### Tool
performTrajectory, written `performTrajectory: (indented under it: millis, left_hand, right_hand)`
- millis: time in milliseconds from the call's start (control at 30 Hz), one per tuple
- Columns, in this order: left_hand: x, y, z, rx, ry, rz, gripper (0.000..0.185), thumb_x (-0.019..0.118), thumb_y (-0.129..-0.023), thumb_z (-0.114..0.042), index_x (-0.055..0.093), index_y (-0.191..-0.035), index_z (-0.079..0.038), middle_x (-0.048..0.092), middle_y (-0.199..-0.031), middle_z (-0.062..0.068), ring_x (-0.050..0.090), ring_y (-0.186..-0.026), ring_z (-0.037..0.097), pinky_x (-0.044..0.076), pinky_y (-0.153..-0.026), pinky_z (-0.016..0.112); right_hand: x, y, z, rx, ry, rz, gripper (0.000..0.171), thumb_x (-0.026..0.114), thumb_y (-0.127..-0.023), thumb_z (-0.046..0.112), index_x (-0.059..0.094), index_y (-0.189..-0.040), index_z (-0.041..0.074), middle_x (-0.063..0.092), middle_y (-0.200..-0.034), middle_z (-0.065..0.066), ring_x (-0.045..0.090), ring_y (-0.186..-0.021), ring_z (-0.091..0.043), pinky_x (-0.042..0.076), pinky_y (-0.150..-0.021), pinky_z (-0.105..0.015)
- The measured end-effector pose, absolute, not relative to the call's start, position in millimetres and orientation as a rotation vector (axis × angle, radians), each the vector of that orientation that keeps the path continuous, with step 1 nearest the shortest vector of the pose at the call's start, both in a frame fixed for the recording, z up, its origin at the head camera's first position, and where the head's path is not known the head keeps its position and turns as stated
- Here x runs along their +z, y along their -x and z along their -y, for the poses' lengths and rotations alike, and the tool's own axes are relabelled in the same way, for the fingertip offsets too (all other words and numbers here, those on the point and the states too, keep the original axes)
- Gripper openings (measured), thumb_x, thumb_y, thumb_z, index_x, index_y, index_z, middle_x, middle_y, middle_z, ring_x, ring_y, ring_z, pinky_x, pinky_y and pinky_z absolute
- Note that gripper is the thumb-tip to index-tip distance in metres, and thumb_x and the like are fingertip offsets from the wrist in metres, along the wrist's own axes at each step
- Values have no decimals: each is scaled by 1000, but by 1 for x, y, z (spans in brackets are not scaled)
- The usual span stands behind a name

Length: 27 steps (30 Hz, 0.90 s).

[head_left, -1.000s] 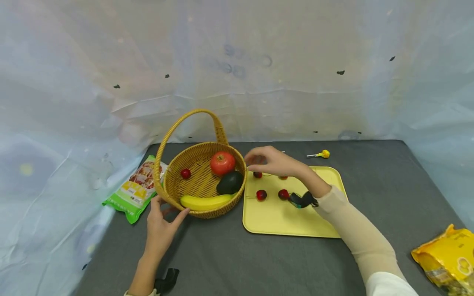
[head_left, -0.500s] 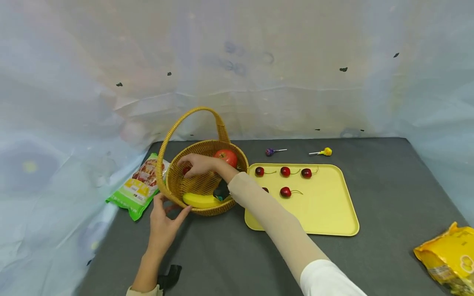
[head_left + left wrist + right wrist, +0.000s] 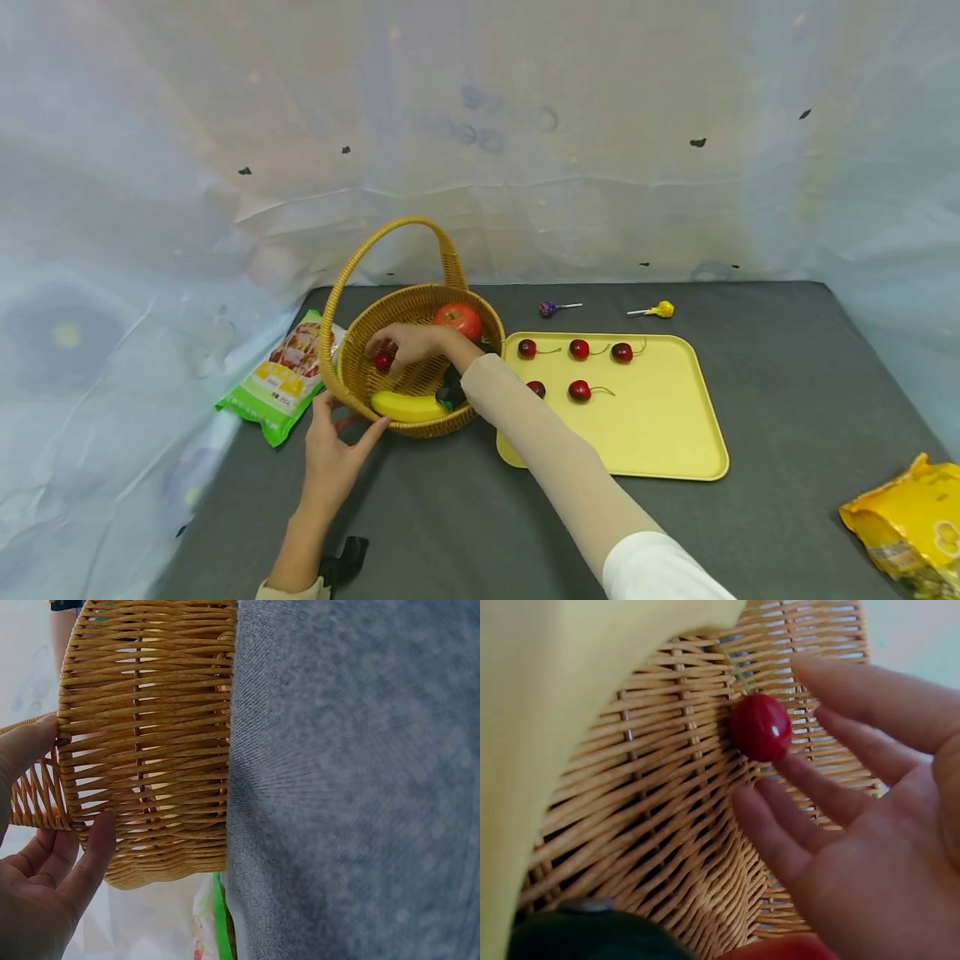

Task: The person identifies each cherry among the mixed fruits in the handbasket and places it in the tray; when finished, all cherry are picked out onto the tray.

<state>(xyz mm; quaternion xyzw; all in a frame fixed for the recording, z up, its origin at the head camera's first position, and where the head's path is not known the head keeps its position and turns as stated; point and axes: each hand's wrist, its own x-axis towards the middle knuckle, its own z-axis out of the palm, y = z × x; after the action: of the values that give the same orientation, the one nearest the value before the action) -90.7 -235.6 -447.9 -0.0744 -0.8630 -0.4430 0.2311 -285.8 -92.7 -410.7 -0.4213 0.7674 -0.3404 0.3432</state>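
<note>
In the head view, a wicker basket (image 3: 408, 302) with a tall handle stands at left centre. My left hand (image 3: 332, 454) grips its near-left rim; in the left wrist view the thumb and fingers (image 3: 96, 855) lie on the woven wall. Inside the basket, my right hand (image 3: 414, 346) is around a red cherry (image 3: 383, 361). The right wrist view shows its fingers spread loosely about the cherry (image 3: 761, 727), not pinching it; whether a fingertip touches it I cannot tell. A red apple (image 3: 459, 321), a banana (image 3: 408, 407) and a dark green avocado (image 3: 592, 934) share the basket.
A yellow tray (image 3: 660, 417) with several stemmed cherries (image 3: 579, 391) lies right of the basket, partly under my right forearm. Behind it are a purple lollipop (image 3: 550, 309) and a yellow lollipop (image 3: 663, 309). A green snack bag (image 3: 281, 379) lies left, a yellow bag (image 3: 911, 521) far right.
My right hand has moved left from the basket's right rim by the tray into the basket, over the cherry, then shifted slightly toward me. The left hand stays on the rim.
</note>
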Motion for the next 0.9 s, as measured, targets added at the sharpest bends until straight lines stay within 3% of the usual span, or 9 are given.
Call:
performTrajectory:
  millis: [367,633,900]
  left_hand:
    - [-447,91,235,-1207,199,2370,68,86,-77,-2,43,-130,4,52,-118,24,56,-104,23,58,-78,29]
    - [-447,90,235,-1203,214,2373,68,86,-77,-1,43,-130,4,52,-118,25,55,-105,23,59,-78,33]
    - [-447,89,236,-1198,202,2379,69,85,-78,-2,42,-131,3,52,-119,24,55,-107,23,58,-79,28]
  right_hand:
    - [-413,287,91,-881,1059,-1864,55,71,-89,-2,54,-141,7,59,-134,-10,56,-119,-20,52,-90,-22]
    - [-412,287,87,-944,968,-1766,41,64,-95,2,59,-135,1,61,-129,-18,64,-104,-20,58,-88,-37]
    - [-411,289,85,-889,912,-1685,39,66,-93,-1,62,-132,-2,65,-122,-17,67,-100,-23,60,-86,-36]
